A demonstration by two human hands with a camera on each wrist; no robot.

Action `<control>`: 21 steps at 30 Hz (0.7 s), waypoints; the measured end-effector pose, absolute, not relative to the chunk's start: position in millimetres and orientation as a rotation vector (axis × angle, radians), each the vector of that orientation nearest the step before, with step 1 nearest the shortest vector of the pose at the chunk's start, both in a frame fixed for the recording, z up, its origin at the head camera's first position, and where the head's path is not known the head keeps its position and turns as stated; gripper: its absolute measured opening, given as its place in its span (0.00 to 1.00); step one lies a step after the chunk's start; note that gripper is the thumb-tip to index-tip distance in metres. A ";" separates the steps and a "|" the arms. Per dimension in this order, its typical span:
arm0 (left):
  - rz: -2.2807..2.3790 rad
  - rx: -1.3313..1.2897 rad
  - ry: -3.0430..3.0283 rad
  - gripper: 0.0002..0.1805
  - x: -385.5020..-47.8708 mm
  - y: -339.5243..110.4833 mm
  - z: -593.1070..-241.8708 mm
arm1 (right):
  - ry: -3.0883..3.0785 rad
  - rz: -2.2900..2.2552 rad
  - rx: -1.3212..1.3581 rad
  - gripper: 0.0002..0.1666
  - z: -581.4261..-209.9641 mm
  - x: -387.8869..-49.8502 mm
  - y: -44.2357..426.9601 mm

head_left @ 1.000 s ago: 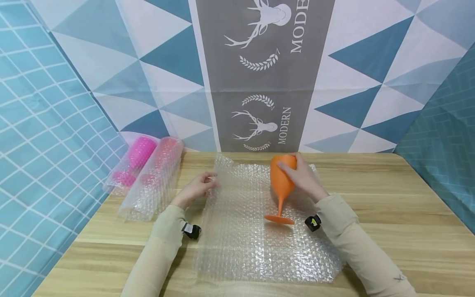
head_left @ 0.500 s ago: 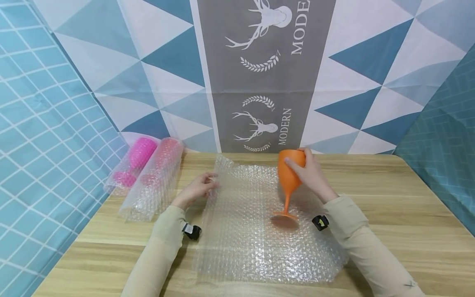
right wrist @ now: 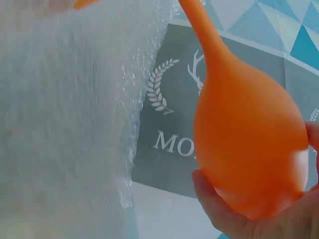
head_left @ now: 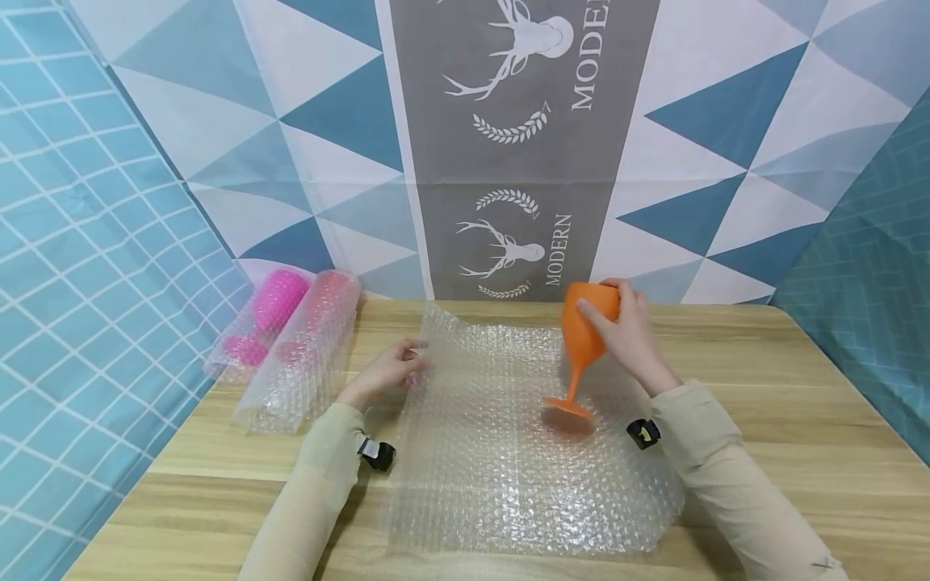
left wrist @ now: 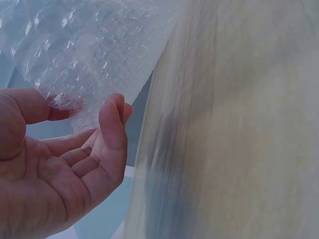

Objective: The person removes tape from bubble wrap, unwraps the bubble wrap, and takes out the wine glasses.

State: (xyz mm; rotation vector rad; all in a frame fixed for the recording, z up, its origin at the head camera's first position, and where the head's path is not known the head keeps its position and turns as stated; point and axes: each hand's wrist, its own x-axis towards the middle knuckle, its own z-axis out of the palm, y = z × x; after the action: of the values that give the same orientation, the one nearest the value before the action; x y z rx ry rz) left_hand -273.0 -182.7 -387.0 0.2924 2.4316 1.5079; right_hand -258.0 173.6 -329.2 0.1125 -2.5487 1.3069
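Observation:
An orange goblet is gripped round its bowl by the right hand, tilted with its foot down and to the left, over the bubble wrap. The right wrist view shows the thumb and fingers of the right hand on either side of the orange bowl. A sheet of clear bubble wrap lies spread on the table. The left hand pinches its left edge near the far corner; in the left wrist view the left hand has the wrap's edge between thumb and fingers.
Two bubble-wrapped goblets lie at the table's far left, one bright pink and one coral. The wooden table meets a patterned cloth backdrop behind, with tile-patterned cloth on the left.
The right hand has carried the orange goblet to the right and towards the far edge, its foot swinging a little. The left hand stays on the wrap's edge.

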 end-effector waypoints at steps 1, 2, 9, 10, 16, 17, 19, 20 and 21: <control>1.506 0.296 2.429 0.27 -273.6 -182.8 -387.3 | -2.536 1.307 0.110 0.38 -328.6 -257.8 174.9; 1.505 0.298 2.425 0.27 -274.0 -182.7 -387.3 | -2.524 1.306 0.108 0.38 -327.8 -257.6 176.3; 1.496 0.297 2.411 0.26 -274.5 -182.1 -386.3 | -2.464 1.278 0.072 0.37 -324.1 -256.1 185.6; 1.498 0.294 2.409 0.26 -274.4 -182.1 -386.4 | -2.454 1.277 0.070 0.36 -323.7 -255.8 186.8; 1.484 0.286 2.429 0.26 -273.8 -183.2 -387.6 | -2.396 1.248 0.068 0.35 -321.3 -254.2 192.7; 1.480 0.287 2.434 0.26 -273.7 -183.3 -387.8 | -2.387 1.242 0.066 0.35 -320.9 -253.9 193.5; 1.479 0.277 2.437 0.26 -273.6 -182.9 -387.8 | -2.371 1.230 0.064 0.35 -319.7 -252.9 195.1; 1.478 0.281 2.438 0.27 -273.6 -182.7 -387.7 | -2.362 1.227 0.063 0.35 -319.1 -252.6 195.9; 1.477 0.285 2.437 0.27 -273.5 -182.7 -387.8 | -2.355 1.222 0.063 0.35 -318.2 -252.2 196.9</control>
State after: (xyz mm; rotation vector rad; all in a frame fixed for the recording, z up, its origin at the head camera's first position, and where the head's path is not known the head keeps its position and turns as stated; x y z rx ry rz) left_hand -273.5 -182.7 -387.8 0.2845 2.4370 1.4767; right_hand -252.2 196.9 -318.2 0.0634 -2.3546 1.2216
